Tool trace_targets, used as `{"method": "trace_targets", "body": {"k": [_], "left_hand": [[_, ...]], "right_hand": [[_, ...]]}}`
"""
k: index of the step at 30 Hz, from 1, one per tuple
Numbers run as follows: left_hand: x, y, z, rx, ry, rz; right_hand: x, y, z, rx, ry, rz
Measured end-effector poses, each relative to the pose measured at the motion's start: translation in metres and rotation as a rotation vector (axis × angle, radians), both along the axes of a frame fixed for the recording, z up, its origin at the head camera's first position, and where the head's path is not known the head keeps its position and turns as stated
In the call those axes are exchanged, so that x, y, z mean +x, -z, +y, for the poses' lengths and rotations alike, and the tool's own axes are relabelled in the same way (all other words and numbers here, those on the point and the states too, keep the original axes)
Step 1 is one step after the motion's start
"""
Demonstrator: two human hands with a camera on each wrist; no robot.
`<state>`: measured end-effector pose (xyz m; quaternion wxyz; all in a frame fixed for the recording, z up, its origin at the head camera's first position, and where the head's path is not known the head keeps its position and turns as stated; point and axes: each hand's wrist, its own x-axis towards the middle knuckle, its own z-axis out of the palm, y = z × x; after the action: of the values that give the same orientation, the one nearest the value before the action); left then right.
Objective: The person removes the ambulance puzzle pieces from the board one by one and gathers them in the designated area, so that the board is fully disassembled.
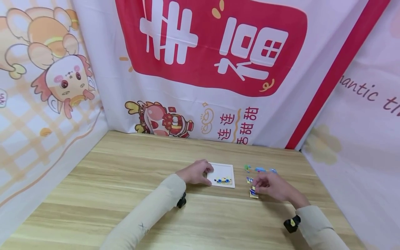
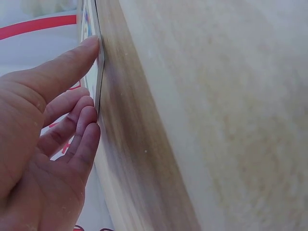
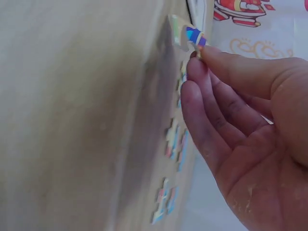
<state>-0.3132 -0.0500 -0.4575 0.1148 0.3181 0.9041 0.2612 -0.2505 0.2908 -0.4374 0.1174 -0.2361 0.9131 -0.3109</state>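
Observation:
A white square puzzle tray (image 1: 220, 168) lies on the table, with joined picture pieces (image 1: 223, 181) along its near side. My left hand (image 1: 196, 172) rests at the tray's left edge; in the left wrist view its thumb (image 2: 67, 67) is stretched along the edge and the other fingertips touch it lower down. Right of the tray, my right hand (image 1: 272, 185) pinches a jigsaw puzzle piece (image 1: 253, 193) between thumb and fingertips. That piece (image 3: 196, 36) shows blue, purple and pale yellow in the right wrist view and is held tilted.
Several loose puzzle pieces lie right of the tray, among them a green one (image 1: 247, 168), a blue one (image 1: 259, 169) and one beside the right fingertips (image 1: 249, 180). The wood-grain table (image 1: 150, 163) meets printed cloth walls (image 1: 200, 114) at the back and both sides.

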Motion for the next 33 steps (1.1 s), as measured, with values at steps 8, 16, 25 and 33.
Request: {"method": "trace_targets", "body": {"k": [8,16,25,33], "left_hand": [[0.002,-0.002,0.000,-0.004,-0.019,-0.020],[0.002,-0.001,0.000,0.000,-0.016,-0.009],[0.002,-0.001,0.000,0.001,-0.010,-0.005],[0.002,-0.002,-0.001,0.011,-0.005,-0.016]], "right_hand": [[0.000,0.009,0.005,0.010,0.014,0.002],[-0.003,0.009,0.004,0.058,0.024,0.019],[-0.010,-0.013,-0.032,0.200,0.030,0.102],[-0.030,-0.022,-0.086,0.215,-0.065,0.089]]}}
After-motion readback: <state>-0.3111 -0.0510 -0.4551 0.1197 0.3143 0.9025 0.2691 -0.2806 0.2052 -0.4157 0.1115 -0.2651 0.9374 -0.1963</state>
